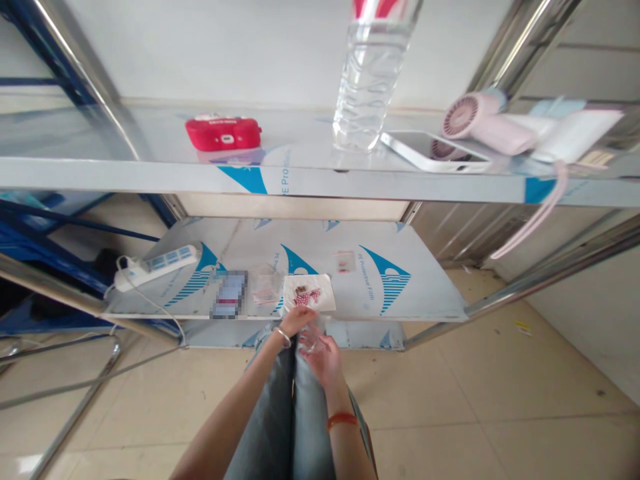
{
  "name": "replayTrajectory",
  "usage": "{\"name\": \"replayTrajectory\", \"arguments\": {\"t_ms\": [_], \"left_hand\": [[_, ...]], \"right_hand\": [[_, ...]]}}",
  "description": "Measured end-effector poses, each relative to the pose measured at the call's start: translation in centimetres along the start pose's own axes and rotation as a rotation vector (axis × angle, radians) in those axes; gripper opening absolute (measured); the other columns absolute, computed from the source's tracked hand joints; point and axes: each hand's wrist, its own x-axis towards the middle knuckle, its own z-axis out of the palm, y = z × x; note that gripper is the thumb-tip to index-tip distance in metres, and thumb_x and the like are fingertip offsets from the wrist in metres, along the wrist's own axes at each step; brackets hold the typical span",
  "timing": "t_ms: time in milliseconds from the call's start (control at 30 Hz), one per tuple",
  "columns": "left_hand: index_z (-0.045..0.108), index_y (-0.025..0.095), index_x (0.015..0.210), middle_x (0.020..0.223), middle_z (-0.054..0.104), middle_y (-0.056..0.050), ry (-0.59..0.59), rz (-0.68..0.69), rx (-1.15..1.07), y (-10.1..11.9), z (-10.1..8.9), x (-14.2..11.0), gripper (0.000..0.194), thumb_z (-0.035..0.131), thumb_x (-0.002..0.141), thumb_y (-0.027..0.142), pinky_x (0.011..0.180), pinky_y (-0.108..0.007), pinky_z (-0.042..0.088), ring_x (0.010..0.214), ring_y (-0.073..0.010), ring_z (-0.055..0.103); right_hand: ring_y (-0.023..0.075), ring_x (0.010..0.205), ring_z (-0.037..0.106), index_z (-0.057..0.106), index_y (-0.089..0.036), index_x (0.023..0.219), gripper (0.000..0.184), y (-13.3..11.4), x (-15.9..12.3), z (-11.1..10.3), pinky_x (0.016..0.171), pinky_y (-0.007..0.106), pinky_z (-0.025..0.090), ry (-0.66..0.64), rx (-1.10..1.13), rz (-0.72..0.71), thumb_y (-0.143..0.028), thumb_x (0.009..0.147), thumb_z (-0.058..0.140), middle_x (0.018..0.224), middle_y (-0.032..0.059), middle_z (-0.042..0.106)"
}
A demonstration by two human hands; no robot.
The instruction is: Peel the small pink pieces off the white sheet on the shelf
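**Both hands at the front edge of the low steel shelf**

Our right hand (324, 357) lies palm up over our knees, fingers loosely curled around a small clear plastic bag (313, 341); how firmly it pinches we cannot tell. Our left hand (296, 319), a thin bangle on its wrist, reaches to the shelf's front edge, its fingers bent down at the near rim of a white square card carrying small red-and-pink pieces (309, 293); whether they are pressed onto the card we cannot tell.

The card lies flat on the lower steel shelf (410, 293). Just left of it lie more clear little bags (265, 287), and farther left a white power strip (156, 264). On the upper steel shelf (150, 175) stand a red pouch (223, 132), a clear plastic water bottle (367, 80), a white phone (434, 151) and a pink handheld fan (487, 123).
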Motion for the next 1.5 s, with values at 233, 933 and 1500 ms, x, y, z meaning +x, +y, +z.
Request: {"name": "replayTrajectory", "arguments": {"t_ms": [233,933,1500], "left_hand": [[0.07,0.016,0.062,0.056,0.064,0.0,0.237,0.194,-0.024,-1.3,-1.5,-3.0,0.012,0.073,0.065,0.026,0.054,-0.022,0.042,0.054,-0.0129,0.055],[0.073,0.014,0.073,0.076,0.073,-0.007,0.098,0.171,-0.185,3.3,-4.5,-4.1,0.03,0.083,0.055,0.035,0.066,-0.026,0.051,0.07,-0.0175,0.065],[0.066,0.015,0.079,0.078,0.07,-0.006,0.202,0.165,-0.094,2.2,-4.0,-4.4,0.039,0.072,0.068,0.052,0.054,-0.023,0.046,0.065,-0.0159,0.063]], "right_hand": [[0.015,0.068,0.065,0.067,-0.013,0.09,0.037,0.7,0.3,1.2,0.059,0.025,0.052,0.038,-0.157,-0.002,-0.04,0.067,0.075,0.079,0.0046,0.07],[0.0132,0.057,0.061,0.073,-0.013,0.08,0.044,-1.1,-1.1,3.9,0.047,0.019,0.044,0.161,-0.806,-0.335,-0.049,0.057,0.079,0.069,0.0072,0.07],[0.0079,0.051,0.057,0.068,-0.014,0.084,0.043,-1.6,-1.1,3.9,0.042,0.016,0.037,0.462,-0.575,-0.508,-0.046,0.058,0.078,0.083,0.0066,0.071]]}}
